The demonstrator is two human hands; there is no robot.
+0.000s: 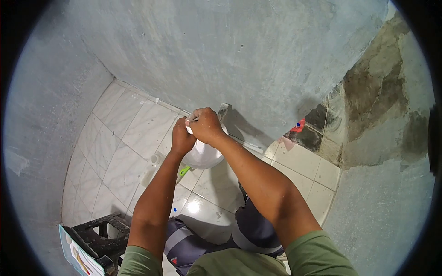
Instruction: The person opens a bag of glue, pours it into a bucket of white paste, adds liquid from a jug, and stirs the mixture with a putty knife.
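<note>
My left hand (181, 139) and my right hand (206, 125) are together over a white bucket (205, 156) on the tiled floor. The fingers of both are closed, and a small white thing (189, 130) shows between them; its kind is not clear. Whitish smears mark my right fingers. The bucket stands close to the grey wall, its inside mostly hidden by my hands and right forearm. Just behind it, a grey, block-like end of something (224, 111) sticks up against the wall. A bright green handle (185, 171) lies beside the bucket, partly behind my left forearm.
A pale bottle-like container (157, 159) stands left of the bucket. At the lower left is a black stool (117, 224) with a light-blue tray (69, 250) holding several items. A red item (299, 125) lies past the wall's right edge. Grey walls (221, 50) enclose the floor.
</note>
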